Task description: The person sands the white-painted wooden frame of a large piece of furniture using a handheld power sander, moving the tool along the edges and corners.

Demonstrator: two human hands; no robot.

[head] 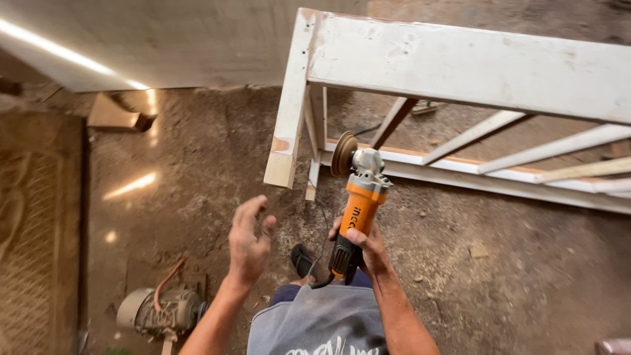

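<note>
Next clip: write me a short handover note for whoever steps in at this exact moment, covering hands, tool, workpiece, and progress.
Right hand: gripping the orange angle grinder by its body, sanding disc raised close to the white wooden frame, apparently not touching.
Left hand: empty, fingers open, in the air.
Frame leg shows bare wood at its lower end; most paint remains.
Old motor on the dirt floor, lower left.

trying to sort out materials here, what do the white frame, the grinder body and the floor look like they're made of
White frame: looks like wood under worn, chalky white paint; bare tan wood shows at the leg's lower end and along one rail.
Grinder, held in the right hand: orange and black body, probably plastic; the grey head looks like cast metal, with a brown sanding disc.
Floor: rough, dusty, likely concrete or packed earth.
</note>
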